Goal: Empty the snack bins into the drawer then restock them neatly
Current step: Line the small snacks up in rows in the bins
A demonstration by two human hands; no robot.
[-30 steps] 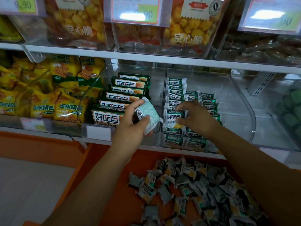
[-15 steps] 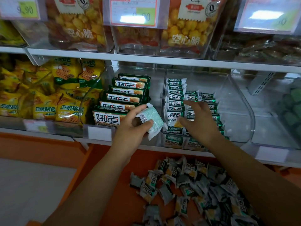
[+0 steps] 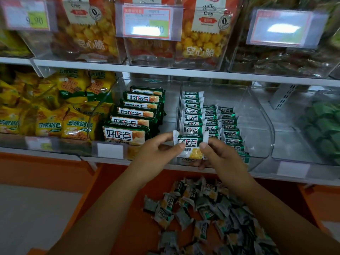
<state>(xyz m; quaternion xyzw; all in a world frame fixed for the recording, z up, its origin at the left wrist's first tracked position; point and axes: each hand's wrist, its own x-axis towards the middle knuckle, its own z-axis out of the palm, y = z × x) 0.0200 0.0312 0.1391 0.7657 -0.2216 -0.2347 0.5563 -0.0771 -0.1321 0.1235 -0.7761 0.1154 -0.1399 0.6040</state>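
Pinched at both edges by the left hand (image 3: pixel 156 153) and right hand (image 3: pixel 222 159), one snack packet (image 3: pixel 190 144) is held label-forward at the mouth of the bin (image 3: pixel 261 129), presumably to be squared with its rows. Loose packets (image 3: pixel 202 214) lie in the drawer (image 3: pixel 128 221).

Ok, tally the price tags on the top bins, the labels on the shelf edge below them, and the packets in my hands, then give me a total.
Price tags on the top bins: 3
Labels on the shelf edge below: 3
Small packet, pinched by left hand and right hand: 1
Total: 7
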